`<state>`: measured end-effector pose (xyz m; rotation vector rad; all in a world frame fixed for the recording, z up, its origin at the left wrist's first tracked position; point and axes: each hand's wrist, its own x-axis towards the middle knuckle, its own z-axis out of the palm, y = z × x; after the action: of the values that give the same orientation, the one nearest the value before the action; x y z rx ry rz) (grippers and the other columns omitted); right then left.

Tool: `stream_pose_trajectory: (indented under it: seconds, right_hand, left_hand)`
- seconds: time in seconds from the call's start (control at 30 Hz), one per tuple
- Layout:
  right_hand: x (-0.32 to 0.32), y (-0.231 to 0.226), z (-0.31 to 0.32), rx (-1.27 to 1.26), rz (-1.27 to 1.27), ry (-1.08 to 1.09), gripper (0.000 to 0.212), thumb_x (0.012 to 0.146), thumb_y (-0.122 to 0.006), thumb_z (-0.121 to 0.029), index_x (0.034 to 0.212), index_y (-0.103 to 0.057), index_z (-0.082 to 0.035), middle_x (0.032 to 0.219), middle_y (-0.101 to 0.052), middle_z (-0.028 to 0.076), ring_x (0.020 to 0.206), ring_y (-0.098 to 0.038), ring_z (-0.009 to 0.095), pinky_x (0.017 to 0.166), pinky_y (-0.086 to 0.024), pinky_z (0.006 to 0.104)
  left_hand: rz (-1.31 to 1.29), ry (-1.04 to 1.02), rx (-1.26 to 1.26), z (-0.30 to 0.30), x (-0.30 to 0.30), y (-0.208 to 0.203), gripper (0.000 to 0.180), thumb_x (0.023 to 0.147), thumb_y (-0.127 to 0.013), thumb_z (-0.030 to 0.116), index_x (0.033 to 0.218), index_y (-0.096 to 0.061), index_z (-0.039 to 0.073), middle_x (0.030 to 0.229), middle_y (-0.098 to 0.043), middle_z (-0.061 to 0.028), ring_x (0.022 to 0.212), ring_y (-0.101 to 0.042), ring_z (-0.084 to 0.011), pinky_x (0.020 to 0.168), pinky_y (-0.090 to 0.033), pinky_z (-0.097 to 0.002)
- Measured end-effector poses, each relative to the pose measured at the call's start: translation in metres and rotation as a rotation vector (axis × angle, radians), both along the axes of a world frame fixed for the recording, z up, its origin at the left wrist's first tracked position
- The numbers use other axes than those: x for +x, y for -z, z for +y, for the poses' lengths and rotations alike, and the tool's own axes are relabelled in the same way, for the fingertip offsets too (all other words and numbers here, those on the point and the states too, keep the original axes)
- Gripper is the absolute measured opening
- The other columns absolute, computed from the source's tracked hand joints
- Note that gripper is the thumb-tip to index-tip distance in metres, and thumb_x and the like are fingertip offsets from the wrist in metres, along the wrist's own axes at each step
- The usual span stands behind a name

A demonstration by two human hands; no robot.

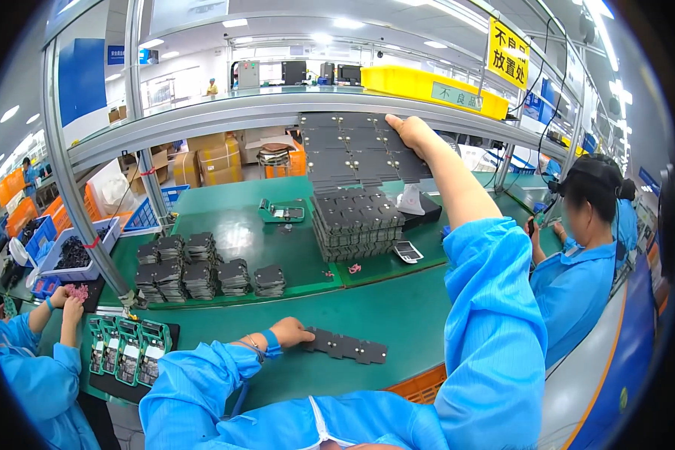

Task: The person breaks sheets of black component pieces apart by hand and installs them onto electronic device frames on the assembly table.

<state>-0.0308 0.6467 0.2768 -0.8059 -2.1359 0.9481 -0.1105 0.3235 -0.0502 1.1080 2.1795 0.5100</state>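
My right hand (405, 129), its arm stretched far forward, grips the upper right corner of a large dark grey panel (352, 150) made of joined pieces. The panel is tilted up above a tall stack of similar panels (358, 225). Closer to me, my left hand (289, 331), with a blue band at the wrist, pinches the left end of a dark strip of joined pieces (346, 346) over the green bench. Left of the tall stack stand several small piles of dark separate pieces (200, 276).
A green fixture (282, 212) lies behind the piles. Beside the tall stack is a white handheld device (407, 252). Green-framed units (127, 351) rest at left, near another person's hands (66, 298). A co-worker (585, 240) sits at right. A metal rail (232, 120) carries a yellow tray (397, 79).
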Motion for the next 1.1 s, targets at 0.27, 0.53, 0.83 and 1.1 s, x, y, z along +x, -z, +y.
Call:
stream_pose_trajectory:
  seconds: [0.27, 0.53, 0.83, 1.1]
  right_hand:
    - [-0.002, -0.002, 0.000, 0.007, -0.035, 0.068, 0.065, 0.089, -0.052, -0.050, 0.109, -0.059, 0.011, 0.100, -0.064, 0.022, 0.084, -0.062, 0.028, 0.080, -0.046, 0.0377]
    - [-0.006, -0.017, 0.010, -0.125, -0.114, -0.016, 0.059, 0.086, -0.057, -0.051, 0.108, -0.061, 0.004, 0.098, -0.065, 0.020, 0.079, -0.063, 0.026, 0.071, -0.050, 0.0390]
    - [0.008, -0.026, 0.001, -0.291, -0.286, -0.176, 0.065, 0.091, -0.044, -0.054, 0.126, -0.050, 0.000, 0.120, -0.056, 0.017, 0.106, -0.056, 0.024, 0.092, -0.040, 0.0351]
    - [0.006, 0.009, -0.004, -0.079, 0.083, -0.036, 0.057, 0.091, -0.054, -0.045, 0.099, -0.063, 0.011, 0.088, -0.066, 0.016, 0.074, -0.062, 0.020, 0.070, -0.049, 0.0328]
  left_hand:
    - [-0.906, -0.240, 0.772, 0.047, -0.038, -0.188, 0.051, 0.092, -0.046, 0.051, 0.095, -0.064, 0.004, 0.079, -0.065, -0.0068, 0.070, -0.062, -0.0163, 0.064, -0.049, -0.0288]
    - [-0.678, -0.306, 0.955, 0.095, -0.065, -0.328, 0.023, 0.087, -0.062, 0.033, 0.080, -0.053, 0.012, 0.062, -0.050, 0.0048, 0.061, -0.052, -0.0118, 0.060, -0.048, -0.0296]
    - [-0.591, -0.539, 1.041, 0.117, -0.069, -0.329, 0.012, 0.086, -0.057, 0.017, 0.091, -0.057, 0.006, 0.074, -0.061, -0.0073, 0.060, -0.056, -0.0171, 0.055, -0.049, -0.0334]
    - [-0.761, -0.297, 0.878, 0.103, -0.068, -0.341, 0.017, 0.089, -0.060, 0.024, 0.092, -0.053, 0.008, 0.076, -0.062, -0.0028, 0.062, -0.060, -0.0125, 0.055, -0.054, -0.0273]
